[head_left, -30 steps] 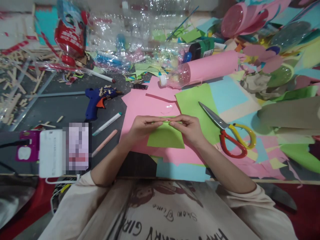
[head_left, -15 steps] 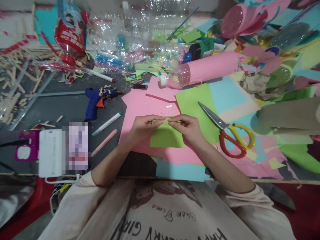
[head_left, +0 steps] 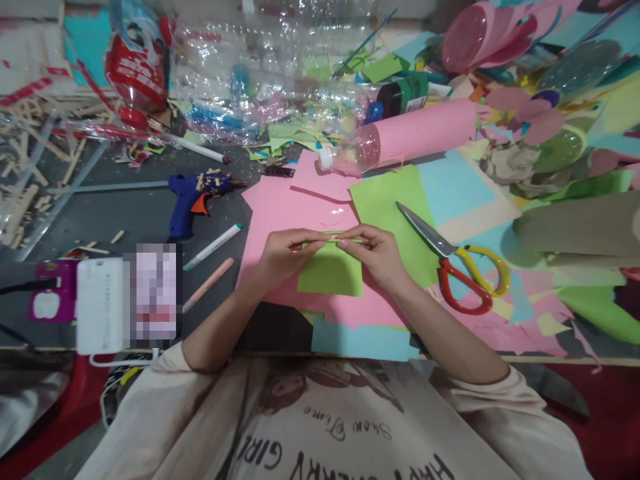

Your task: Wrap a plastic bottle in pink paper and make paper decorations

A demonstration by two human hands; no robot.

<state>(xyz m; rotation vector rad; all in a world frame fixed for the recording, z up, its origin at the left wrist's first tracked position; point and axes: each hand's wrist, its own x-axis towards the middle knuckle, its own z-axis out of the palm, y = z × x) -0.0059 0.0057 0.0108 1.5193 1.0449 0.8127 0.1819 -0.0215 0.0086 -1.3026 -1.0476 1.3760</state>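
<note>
Since half a second earlier, the small green paper has slid slightly left at its near edge, while the hands hardly move. It lies in the middle near part of the table, over pink paper, its far edge curled or folded between the fingers. The left hand and right hand each pinch that edge, thumb against fingers, fingertips close together, probably to keep the bend even. Whether the tips touch is hard to tell.

To the right, scissors lie on a larger green sheet, seemingly parked within easy reach. To the left lie two markers and, farther off, a glue gun, likely aside to leave working room.

Beyond, a pink-wrapped bottle rests on its side, its white cap on; its clear neck shows no filling. At far left, a red-labelled bottle hides its contents.
</note>
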